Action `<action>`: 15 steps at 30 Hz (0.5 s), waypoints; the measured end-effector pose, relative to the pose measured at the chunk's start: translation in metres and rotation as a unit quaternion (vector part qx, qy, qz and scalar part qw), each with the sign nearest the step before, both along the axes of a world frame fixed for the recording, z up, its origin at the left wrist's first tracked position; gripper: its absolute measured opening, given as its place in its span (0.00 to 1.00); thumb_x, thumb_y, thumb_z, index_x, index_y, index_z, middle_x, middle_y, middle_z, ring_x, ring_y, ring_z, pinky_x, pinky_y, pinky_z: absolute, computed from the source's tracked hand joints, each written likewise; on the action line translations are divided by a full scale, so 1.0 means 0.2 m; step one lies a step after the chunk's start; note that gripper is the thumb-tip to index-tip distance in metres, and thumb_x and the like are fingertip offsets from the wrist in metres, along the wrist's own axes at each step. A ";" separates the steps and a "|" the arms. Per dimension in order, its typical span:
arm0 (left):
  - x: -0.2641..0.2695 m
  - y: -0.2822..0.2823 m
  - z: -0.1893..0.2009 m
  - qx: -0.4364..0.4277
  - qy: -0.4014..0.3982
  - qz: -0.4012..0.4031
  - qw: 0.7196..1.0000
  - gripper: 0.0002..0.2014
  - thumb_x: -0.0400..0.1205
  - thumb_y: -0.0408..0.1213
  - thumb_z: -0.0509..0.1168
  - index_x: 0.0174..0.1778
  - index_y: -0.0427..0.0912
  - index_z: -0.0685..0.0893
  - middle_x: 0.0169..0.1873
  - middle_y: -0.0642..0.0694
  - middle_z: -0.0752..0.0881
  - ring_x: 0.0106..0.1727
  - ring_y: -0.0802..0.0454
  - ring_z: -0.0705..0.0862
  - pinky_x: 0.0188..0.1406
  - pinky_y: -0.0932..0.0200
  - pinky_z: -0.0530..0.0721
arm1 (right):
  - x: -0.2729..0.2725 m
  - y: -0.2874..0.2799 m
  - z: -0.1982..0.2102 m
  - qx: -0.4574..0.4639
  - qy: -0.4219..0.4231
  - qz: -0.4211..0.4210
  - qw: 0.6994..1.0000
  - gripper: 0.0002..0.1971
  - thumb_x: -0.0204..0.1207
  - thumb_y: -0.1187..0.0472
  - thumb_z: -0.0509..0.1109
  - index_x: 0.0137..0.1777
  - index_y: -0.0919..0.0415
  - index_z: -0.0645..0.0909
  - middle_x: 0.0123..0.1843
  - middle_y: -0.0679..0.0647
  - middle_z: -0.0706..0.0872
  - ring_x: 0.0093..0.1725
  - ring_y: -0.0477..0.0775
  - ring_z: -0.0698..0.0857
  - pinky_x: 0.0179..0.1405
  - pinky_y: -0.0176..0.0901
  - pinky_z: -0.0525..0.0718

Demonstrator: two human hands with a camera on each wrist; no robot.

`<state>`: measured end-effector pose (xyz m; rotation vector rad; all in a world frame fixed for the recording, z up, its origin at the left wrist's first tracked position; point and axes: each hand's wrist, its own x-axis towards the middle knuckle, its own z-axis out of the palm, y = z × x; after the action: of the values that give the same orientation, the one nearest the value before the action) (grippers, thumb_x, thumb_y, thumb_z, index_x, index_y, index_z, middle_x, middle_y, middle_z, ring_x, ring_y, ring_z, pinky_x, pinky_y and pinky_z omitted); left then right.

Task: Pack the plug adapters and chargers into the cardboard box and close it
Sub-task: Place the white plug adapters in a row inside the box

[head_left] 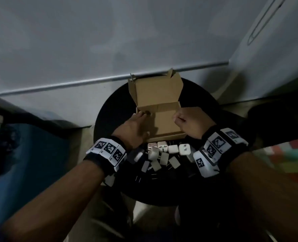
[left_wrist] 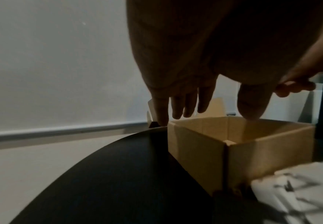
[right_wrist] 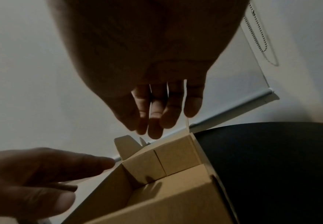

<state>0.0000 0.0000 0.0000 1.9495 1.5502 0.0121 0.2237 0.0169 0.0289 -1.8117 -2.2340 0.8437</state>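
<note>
An open cardboard box [head_left: 164,126] stands on a round black table [head_left: 113,110], its lid [head_left: 157,89] upright at the back. Nothing shows inside it. My left hand [head_left: 143,116] reaches along the box's left wall to its far left corner. In the left wrist view its fingers [left_wrist: 185,106] hang straight, with the thumb over the box [left_wrist: 198,148]. My right hand [head_left: 178,118] hovers over the right wall, fingers [right_wrist: 156,118] loosely curled and holding nothing above the box [right_wrist: 175,154]. Several white chargers and plug adapters [head_left: 169,151] lie on the table in front of the box.
The table stands against a white wall with a grey rail [head_left: 75,82]. A blue object [head_left: 22,154] lies on the floor to the left and a colourful mat [head_left: 287,159] to the right. A blind's bead chain [right_wrist: 260,34] hangs at the far right.
</note>
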 end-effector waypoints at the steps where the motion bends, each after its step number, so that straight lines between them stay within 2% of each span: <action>1: 0.01 -0.01 -0.04 0.006 0.004 -0.008 1.000 0.37 0.84 0.44 0.66 0.87 0.44 0.57 0.87 0.44 0.56 0.87 0.46 0.54 0.83 0.56 0.54 | 0.02 -0.02 -0.05 -0.002 -0.004 -0.002 1.000 0.15 0.77 0.57 0.63 0.29 0.46 0.75 0.30 0.40 0.79 0.33 0.39 0.78 0.42 0.39 0.76; 3: 0.01 -0.03 -0.10 0.018 0.012 -0.008 1.000 0.39 0.83 0.45 0.67 0.87 0.46 0.56 0.87 0.45 0.55 0.87 0.48 0.52 0.84 0.56 0.53 | 0.03 -0.05 -0.08 -0.017 -0.019 0.007 1.000 0.13 0.76 0.56 0.65 0.30 0.45 0.76 0.31 0.38 0.78 0.35 0.36 0.78 0.44 0.38 0.76; 4: 0.01 -0.04 -0.14 0.027 0.013 -0.007 1.000 0.39 0.83 0.45 0.68 0.87 0.47 0.56 0.87 0.45 0.55 0.87 0.48 0.52 0.84 0.55 0.53 | 0.04 -0.09 -0.09 -0.037 -0.023 0.015 0.999 0.10 0.76 0.55 0.66 0.33 0.44 0.79 0.33 0.39 0.80 0.37 0.37 0.80 0.46 0.39 0.77; 5: 0.01 -0.05 -0.16 0.037 0.014 -0.004 0.999 0.39 0.83 0.45 0.68 0.87 0.47 0.57 0.87 0.45 0.55 0.87 0.48 0.53 0.84 0.55 0.54 | 0.05 -0.13 -0.09 -0.050 -0.022 0.024 0.998 0.04 0.75 0.55 0.68 0.40 0.45 0.82 0.38 0.40 0.83 0.42 0.39 0.83 0.50 0.41 0.80; 6: 0.01 -0.06 -0.18 0.048 0.013 0.001 0.999 0.38 0.82 0.46 0.68 0.87 0.47 0.58 0.87 0.46 0.55 0.87 0.49 0.53 0.84 0.55 0.55 | 0.06 -0.16 -0.10 -0.066 -0.026 0.028 0.997 0.05 0.74 0.54 0.71 0.49 0.46 0.84 0.44 0.42 0.86 0.47 0.43 0.84 0.56 0.42 0.82; 7: 0.00 -0.07 -0.19 0.054 0.011 0.008 0.998 0.38 0.82 0.46 0.68 0.87 0.46 0.58 0.87 0.46 0.56 0.87 0.48 0.54 0.84 0.55 0.55 | 0.08 -0.20 -0.11 -0.080 -0.033 0.043 0.995 0.12 0.72 0.53 0.74 0.55 0.48 0.83 0.49 0.44 0.86 0.52 0.45 0.85 0.60 0.44 0.82; 9: 0.00 -0.08 -0.20 0.067 0.010 0.021 0.998 0.38 0.82 0.47 0.68 0.86 0.44 0.60 0.86 0.45 0.58 0.86 0.47 0.58 0.82 0.55 0.58 | 0.11 -0.26 -0.15 -0.084 -0.083 0.085 0.989 0.22 0.68 0.52 0.78 0.62 0.48 0.81 0.57 0.43 0.84 0.57 0.45 0.83 0.62 0.47 0.82; 12: -0.02 -0.09 -0.18 0.079 0.007 0.041 0.996 0.37 0.81 0.46 0.69 0.85 0.42 0.63 0.85 0.44 0.61 0.83 0.45 0.65 0.80 0.54 0.65 | 0.14 -0.32 -0.22 -0.101 -0.094 0.079 0.987 0.26 0.65 0.59 0.80 0.64 0.45 0.79 0.59 0.41 0.81 0.50 0.45 0.85 0.54 0.47 0.88; 13: -0.03 -0.10 -0.17 0.080 0.006 0.044 0.996 0.36 0.82 0.46 0.69 0.85 0.42 0.64 0.85 0.44 0.63 0.82 0.44 0.68 0.79 0.54 0.67 | 0.13 -0.33 -0.22 -0.099 -0.085 0.069 0.989 0.24 0.67 0.60 0.79 0.63 0.45 0.80 0.59 0.42 0.83 0.48 0.45 0.87 0.52 0.47 0.89; 15: -0.05 -0.12 -0.16 0.078 0.018 0.039 0.996 0.34 0.82 0.44 0.69 0.84 0.41 0.66 0.83 0.44 0.67 0.80 0.44 0.71 0.77 0.56 0.69 | 0.14 -0.34 -0.23 -0.072 -0.076 0.067 0.992 0.17 0.70 0.58 0.73 0.60 0.47 0.82 0.59 0.46 0.86 0.51 0.48 0.88 0.55 0.47 0.87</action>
<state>-0.0095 -0.0232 -0.0318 2.0168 1.6933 0.1366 0.2513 -0.0503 -0.0177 -1.8614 -2.4731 0.9435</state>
